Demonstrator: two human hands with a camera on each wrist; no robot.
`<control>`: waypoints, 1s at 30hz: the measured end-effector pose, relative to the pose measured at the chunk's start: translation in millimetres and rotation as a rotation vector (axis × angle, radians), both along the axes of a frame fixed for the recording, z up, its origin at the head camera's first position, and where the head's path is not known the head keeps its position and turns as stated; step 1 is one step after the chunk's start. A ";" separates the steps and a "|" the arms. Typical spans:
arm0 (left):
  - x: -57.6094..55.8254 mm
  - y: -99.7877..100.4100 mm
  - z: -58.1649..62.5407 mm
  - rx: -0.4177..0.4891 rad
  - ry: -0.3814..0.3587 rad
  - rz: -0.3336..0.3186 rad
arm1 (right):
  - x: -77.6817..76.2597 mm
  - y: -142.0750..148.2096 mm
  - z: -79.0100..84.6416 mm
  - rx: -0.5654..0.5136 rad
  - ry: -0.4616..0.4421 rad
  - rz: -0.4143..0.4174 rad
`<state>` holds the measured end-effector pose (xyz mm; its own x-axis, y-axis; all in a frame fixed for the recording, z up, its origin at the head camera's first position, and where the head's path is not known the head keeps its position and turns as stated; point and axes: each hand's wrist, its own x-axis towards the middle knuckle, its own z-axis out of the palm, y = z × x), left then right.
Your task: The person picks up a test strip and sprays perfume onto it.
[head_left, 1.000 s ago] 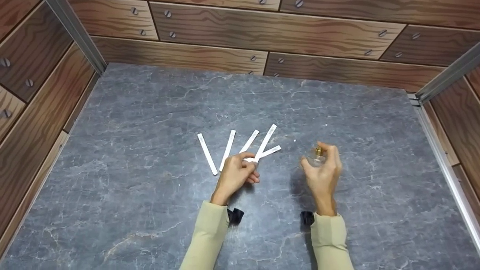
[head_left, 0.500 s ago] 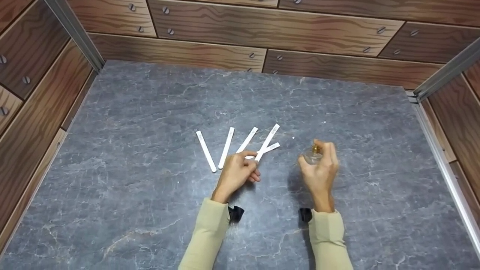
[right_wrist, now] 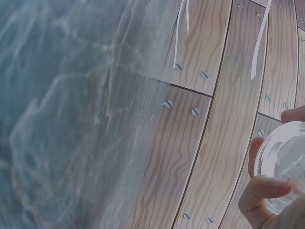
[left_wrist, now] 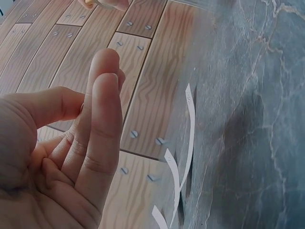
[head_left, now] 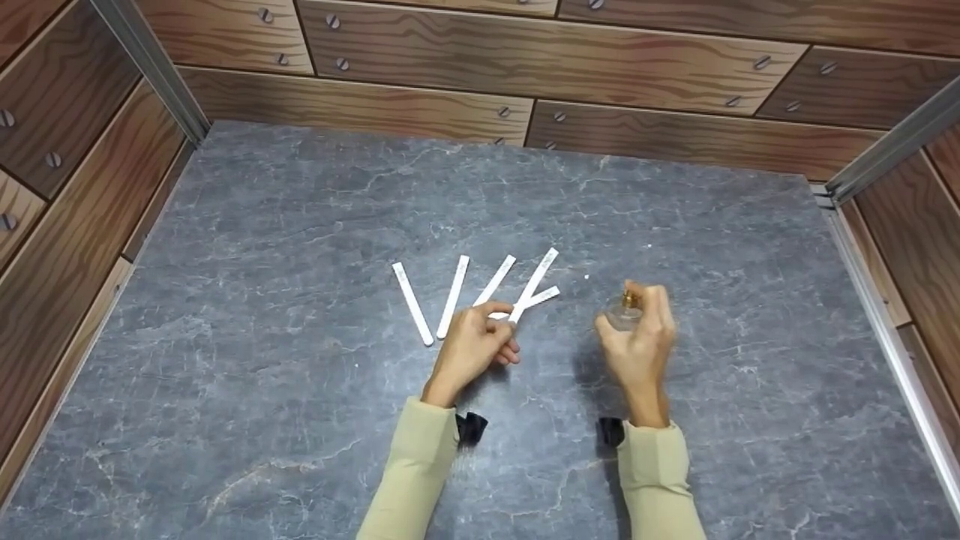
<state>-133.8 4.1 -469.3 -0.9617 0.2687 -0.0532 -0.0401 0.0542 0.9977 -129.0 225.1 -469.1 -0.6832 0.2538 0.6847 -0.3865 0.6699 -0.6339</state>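
Left hand pinching a white strip, right hand gripping a clear bottle with a gold top.
At the head view's centre, the left hand (head_left: 469, 345) holds the lower end of one strip (head_left: 535, 283) between thumb and fingers, its far end pointing toward the upper right; right of centre, the right hand (head_left: 643, 349) curls around the bottle (head_left: 621, 319), forefinger at the gold top (head_left: 631, 299); four more strips (head_left: 412, 304) lie fanned on the grey worktop (head_left: 285, 420) around the frame's middle, one passing behind the pinched strip; wood-patterned panels (head_left: 450, 45) span the top.
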 end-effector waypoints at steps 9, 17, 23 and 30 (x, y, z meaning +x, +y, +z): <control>0.2 -0.5 -0.9 0.009 -0.011 0.000 | 1.6 -0.9 1.9 -0.021 -0.020 -0.026; -1.1 -1.0 1.1 0.003 -0.005 -0.001 | 0.5 -2.2 3.9 -0.046 -0.044 -0.036; -1.2 -0.2 1.2 0.002 0.004 -0.002 | 0.4 -4.4 6.1 -0.106 -0.066 -0.020; -1.2 -0.9 0.4 0.005 -0.002 0.003 | 0.8 -6.5 5.7 -0.119 -0.059 0.000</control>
